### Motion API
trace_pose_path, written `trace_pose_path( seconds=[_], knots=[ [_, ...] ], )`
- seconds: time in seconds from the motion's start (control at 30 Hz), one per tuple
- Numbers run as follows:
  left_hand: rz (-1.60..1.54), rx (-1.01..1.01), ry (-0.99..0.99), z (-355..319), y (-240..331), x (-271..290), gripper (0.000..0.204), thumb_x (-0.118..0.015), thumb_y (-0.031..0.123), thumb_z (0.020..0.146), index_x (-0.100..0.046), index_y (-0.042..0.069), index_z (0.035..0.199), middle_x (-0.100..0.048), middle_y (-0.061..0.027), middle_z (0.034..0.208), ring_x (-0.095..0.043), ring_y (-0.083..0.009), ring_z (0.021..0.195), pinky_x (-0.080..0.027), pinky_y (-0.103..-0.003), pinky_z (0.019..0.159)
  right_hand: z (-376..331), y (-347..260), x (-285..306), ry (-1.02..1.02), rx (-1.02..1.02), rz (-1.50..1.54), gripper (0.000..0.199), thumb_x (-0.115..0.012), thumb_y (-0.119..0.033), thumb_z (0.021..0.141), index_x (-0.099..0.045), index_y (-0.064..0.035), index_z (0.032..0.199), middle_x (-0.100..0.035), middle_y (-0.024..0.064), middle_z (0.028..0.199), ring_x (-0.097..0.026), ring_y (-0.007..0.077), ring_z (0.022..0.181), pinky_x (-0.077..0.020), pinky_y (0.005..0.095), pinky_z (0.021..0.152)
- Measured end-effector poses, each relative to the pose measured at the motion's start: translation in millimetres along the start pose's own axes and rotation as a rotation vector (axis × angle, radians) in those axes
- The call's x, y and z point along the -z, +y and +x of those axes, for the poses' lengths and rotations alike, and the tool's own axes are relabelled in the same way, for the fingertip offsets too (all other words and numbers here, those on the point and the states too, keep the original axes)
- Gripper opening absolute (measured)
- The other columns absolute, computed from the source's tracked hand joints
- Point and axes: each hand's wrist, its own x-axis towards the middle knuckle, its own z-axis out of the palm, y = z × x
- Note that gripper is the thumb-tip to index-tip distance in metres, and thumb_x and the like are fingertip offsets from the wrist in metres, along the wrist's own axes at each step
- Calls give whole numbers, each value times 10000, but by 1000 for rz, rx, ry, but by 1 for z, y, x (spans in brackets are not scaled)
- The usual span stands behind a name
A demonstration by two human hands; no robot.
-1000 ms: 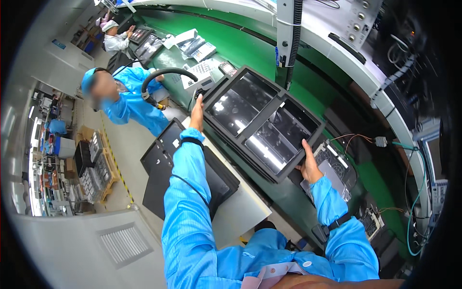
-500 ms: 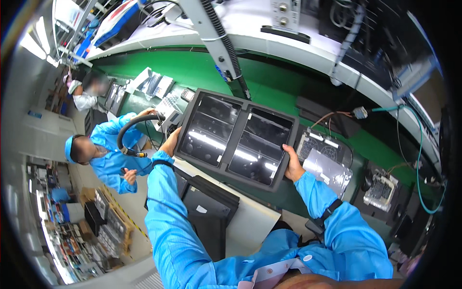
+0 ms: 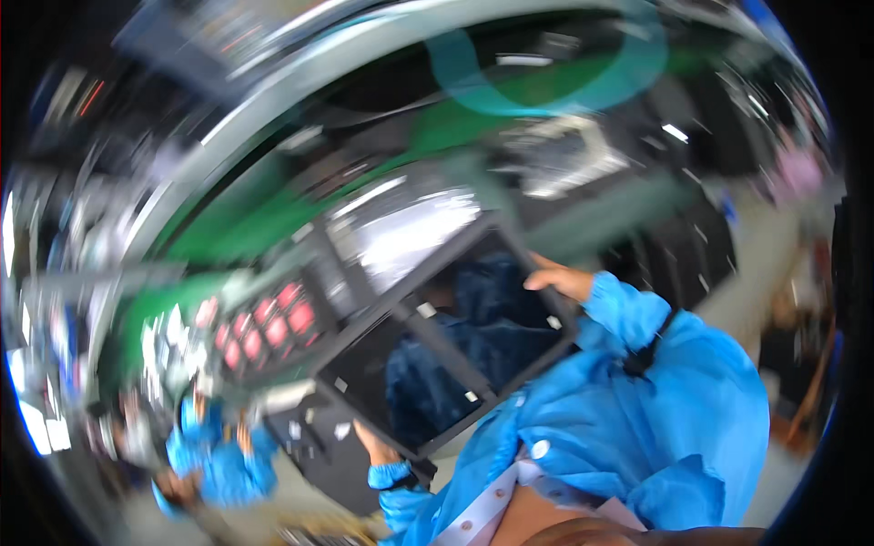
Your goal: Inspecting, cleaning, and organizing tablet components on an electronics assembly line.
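Both my hands hold a black foam tray (image 3: 452, 349) tilted close in front of my body. Two dark glossy flat panels lie in its two compartments: one left panel (image 3: 414, 387) and one right panel (image 3: 501, 305), both mirroring blue clothing. My left hand (image 3: 375, 446) is closed on the tray's lower left edge, partly hidden by it. At the upper right side, my right hand (image 3: 563, 278) grips the rim with the thumb over the top. Small pale tabs show on the panels. Motion smears much of the picture.
Beyond the tray on the green bench lies a shiny silver sheet-like item (image 3: 414, 238). To its left is a dark tray with several pinkish-red round things (image 3: 269, 328). A silver part (image 3: 564, 156) and a teal cable (image 3: 546, 102) are farther off. A co-worker in blue (image 3: 223, 464) is at lower left.
My view and body have turned to the right. The tray has come nearer my body and tilted, its right side higher. Both hands have kept hold of it.
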Motion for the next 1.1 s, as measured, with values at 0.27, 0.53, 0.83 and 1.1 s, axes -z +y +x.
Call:
trace_pose_path(
  seconds=[0.27,0.53,0.83,1.1],
  knots=[
    [290,-8,-517,-89,-155,-222,545,-366,438,1048,-441,53,1427,-514,-90,1386,-507,-244,1250,-377,-390,1105,-237,94,214,431,164,200,885,-642,-228,811,-216,-52,1567,-286,100,1574,-245,206,1439,-159,308,1171],
    [522,696,-973,-202,-360,-381,513,-656,391,934,-540,39,1289,-598,-29,1159,-541,-164,1099,-438,-331,958,-462,145,428,762,-39,615,573,-702,-467,848,-642,-40,1225,-711,97,1066,-694,191,856,-553,297,782],
    [1005,615,-963,-280,-455,-506,751,-688,412,907,-375,-26,1431,-491,-129,1373,-441,-235,1312,-334,-371,1108,-472,176,606,903,-151,244,610,-736,-538,782,-688,-52,1148,-727,102,1015,-694,192,866,-540,309,778],
    [332,932,-710,-266,-497,-513,513,-660,399,920,-547,95,1317,-615,-86,1282,-551,-247,1221,-379,-448,1091,-458,180,632,950,-310,289,577,-743,-592,761,-723,-101,1063,-697,39,910,-603,161,737,-438,298,609]
  ],
)
